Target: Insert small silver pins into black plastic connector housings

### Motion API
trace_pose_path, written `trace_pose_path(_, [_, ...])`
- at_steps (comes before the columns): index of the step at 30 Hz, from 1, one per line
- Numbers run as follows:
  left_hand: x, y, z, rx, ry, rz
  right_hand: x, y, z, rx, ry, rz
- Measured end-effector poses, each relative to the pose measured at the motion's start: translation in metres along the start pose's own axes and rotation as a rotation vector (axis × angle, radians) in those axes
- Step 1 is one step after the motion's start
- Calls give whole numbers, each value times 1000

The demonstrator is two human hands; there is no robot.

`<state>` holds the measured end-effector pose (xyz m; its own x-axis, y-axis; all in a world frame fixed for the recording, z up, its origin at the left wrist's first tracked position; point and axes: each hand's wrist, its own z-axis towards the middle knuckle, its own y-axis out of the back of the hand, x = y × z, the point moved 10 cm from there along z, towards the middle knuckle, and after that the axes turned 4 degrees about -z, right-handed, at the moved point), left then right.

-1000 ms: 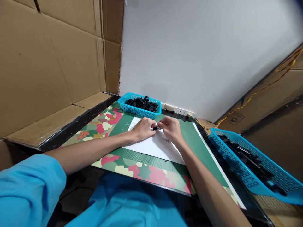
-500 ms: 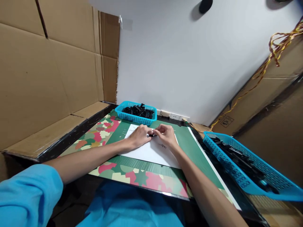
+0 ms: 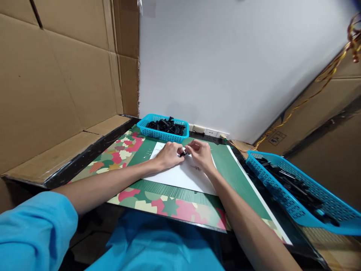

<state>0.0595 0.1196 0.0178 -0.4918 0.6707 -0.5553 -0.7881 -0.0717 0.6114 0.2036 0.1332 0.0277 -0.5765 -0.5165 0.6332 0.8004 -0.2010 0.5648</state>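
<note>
Between my two hands is a small black part (image 3: pixel 184 153), mostly hidden by the fingers, so its exact kind cannot be told. My left hand (image 3: pixel 169 155) has its fingers closed on the part's left end. The fingertips of my right hand (image 3: pixel 200 153) pinch its right side. Both hands are low over a white sheet of paper (image 3: pixel 177 178) that bears some dark handwriting. Under the paper lies a green board (image 3: pixel 234 175) with a camouflage-patterned border.
A blue basket (image 3: pixel 163 136) of black parts stands behind my hands, near the wall. Another blue basket (image 3: pixel 284 205), holding longer black parts, stands at the right. Power sockets (image 3: pixel 210 132) line the wall's foot. Cardboard (image 3: pixel 70 75) rises on the left; yellow-brown wires (image 3: pixel 310 96) run down the right.
My view has tilted slightly down and left. The fingers of my right hand have drawn a little away from the left, and more of the black part shows between them.
</note>
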Motion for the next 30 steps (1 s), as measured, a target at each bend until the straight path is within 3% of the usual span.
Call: trace_pose_path(30, [1, 1, 2, 2, 13, -19, 12, -5, -5, -54, 88, -132])
